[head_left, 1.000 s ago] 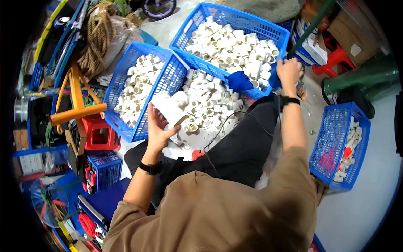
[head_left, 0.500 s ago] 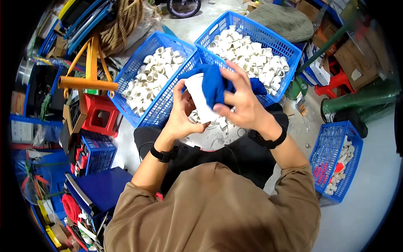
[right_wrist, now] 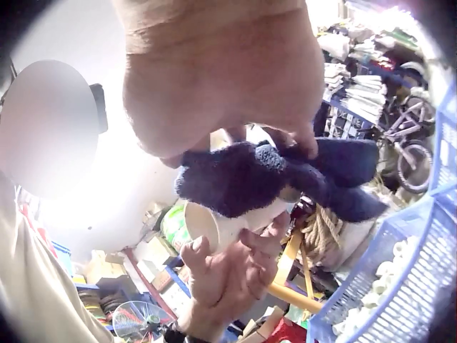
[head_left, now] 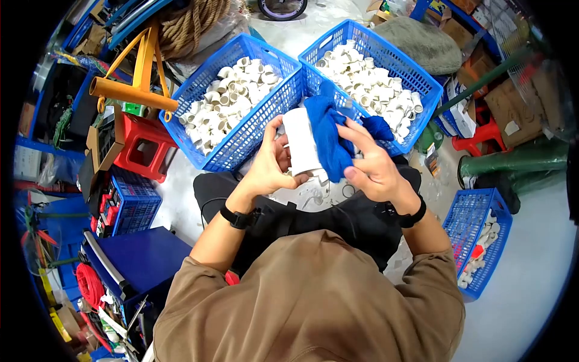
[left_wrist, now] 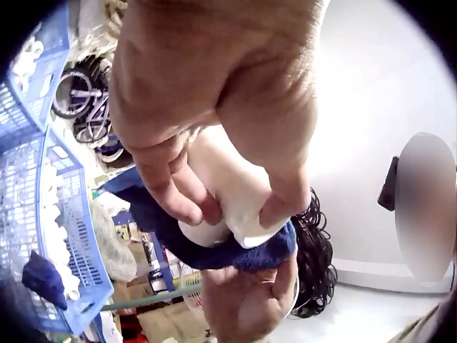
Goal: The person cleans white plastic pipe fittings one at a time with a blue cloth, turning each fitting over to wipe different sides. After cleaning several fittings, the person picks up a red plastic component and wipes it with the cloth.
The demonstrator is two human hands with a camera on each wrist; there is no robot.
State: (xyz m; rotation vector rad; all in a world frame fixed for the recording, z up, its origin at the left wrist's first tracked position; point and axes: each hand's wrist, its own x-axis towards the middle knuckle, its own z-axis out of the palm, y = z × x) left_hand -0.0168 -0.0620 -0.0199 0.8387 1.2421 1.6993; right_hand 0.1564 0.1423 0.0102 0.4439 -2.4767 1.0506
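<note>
A large white pipe fitting (head_left: 301, 140) is held upright, slightly tilted, between both hands over the lap. My left hand (head_left: 269, 161) grips its left side, thumb low and fingers behind. My right hand (head_left: 375, 166) pinches a blue cloth (head_left: 329, 136) against the fitting's right side. In the left wrist view, the cloth (left_wrist: 207, 250) wraps round the far end of the fitting (left_wrist: 232, 179). The right wrist view has the cloth (right_wrist: 232, 179) bunched under the right fingers, with the left hand (right_wrist: 232, 275) round the fitting below.
Two blue crates (head_left: 211, 166) (head_left: 435, 99) filled with small white fittings stand ahead. Another blue cloth (head_left: 377, 128) hangs on the right crate's near edge. A smaller crate (head_left: 491, 241) is at the right; a red stool (head_left: 136, 158) and orange frame (head_left: 129, 95) are at the left.
The right hand has come from the right crate to the fitting with a blue cloth. The left hand has brought the fitting to the centre, and the cloth now lies against its right side.
</note>
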